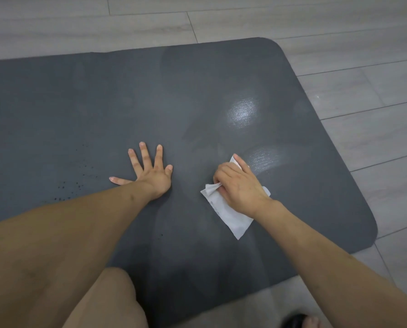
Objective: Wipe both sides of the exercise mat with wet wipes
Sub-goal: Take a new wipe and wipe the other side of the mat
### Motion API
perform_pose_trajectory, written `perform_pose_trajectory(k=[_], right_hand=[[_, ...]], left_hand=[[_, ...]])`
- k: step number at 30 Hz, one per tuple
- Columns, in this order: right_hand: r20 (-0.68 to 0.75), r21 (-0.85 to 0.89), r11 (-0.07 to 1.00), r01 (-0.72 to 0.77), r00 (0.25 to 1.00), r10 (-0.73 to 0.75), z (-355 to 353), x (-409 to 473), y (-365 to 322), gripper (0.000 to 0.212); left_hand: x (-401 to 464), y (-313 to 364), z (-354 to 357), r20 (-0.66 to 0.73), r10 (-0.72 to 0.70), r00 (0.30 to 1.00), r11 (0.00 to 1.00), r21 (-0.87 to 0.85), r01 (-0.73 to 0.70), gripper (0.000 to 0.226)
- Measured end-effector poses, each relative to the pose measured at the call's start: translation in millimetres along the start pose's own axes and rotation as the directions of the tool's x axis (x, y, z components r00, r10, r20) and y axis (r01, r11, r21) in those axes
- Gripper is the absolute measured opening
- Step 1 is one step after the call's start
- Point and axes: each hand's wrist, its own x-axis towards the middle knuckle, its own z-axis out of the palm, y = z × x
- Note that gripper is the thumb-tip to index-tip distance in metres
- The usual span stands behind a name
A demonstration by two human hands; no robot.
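A dark grey exercise mat (pixel 126 102) is spread flat on a pale wood-look floor (pixel 375 138), its rounded end lying toward the right of the view. A white wet wipe (pixel 228 214) is pressed onto the mat near that end by the right hand (pixel 241 185), whose fingers are curled round the wipe, a bunched fold being pinched at the thumb side. The left hand (pixel 148 171) is laid palm-down on the mat just beside it, fingers spread wide and straight, apparently to steady the mat. Damp, shining patches (pixel 242 111) are seen beyond the wipe, while the mat's left stretch looks dull and carries small dark specks (pixel 72 185). The stroke is judged best made with the wipe kept flat, in overlapping passes carried toward the dry, speckled area, and the bracing hand shifted ahead of it. A bent knee (pixel 107 299) and a foot (pixel 302 321) are seen at the near edge; the knee and left forearm may need to be moved clear.
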Motion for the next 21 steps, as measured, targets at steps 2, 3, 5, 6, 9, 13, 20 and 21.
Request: perform_pose_trajectory(k=[2,3,5,6,9,13,20,21], right_hand=[[-0.044,0.049,0.997,-0.059,0.997,0.061,-5,3,1,0.009],[-0.067,0.068,0.992,-0.109,0.991,0.114,-11,6,1,0.013],[-0.114,0.118,0.969,-0.218,0.966,0.231,-25,12,3,0.021],[-0.126,0.163,0.946,-0.28,0.945,0.302,-35,16,2,0.022],[-0.066,0.236,0.867,-0.44,0.883,0.466,-64,25,-2,0.021],[0.025,0.401,0.778,-0.483,0.855,0.518,-102,24,-25,0.014],[0.065,0.865,0.318,-0.389,0.715,0.696,-119,5,-39,0.018],[0.083,0.813,0.35,-0.465,0.687,0.722,-109,2,-29,0.02]], left_hand=[[1,0,0,0.001,0.0,1.0,1.0,0.002,0.0,0.061],[1,0,1,0.001,0.001,1.0,1.0,0.004,-0.001,0.061],[2,-1,1,0.0,-0.001,1.0,1.0,0.006,0.001,0.061],[2,-1,1,0.002,-0.003,1.0,1.0,0.006,0.003,0.06],[3,-1,2,-0.001,-0.011,1.0,1.0,0.009,0.011,0.06],[2,-1,0,0.005,-0.01,1.0,1.0,0.007,0.01,0.06],[3,-1,0,0.007,-0.007,1.0,1.0,0.006,0.007,0.061],[3,-1,0,0.007,-0.007,1.0,1.0,0.007,0.007,0.061]])
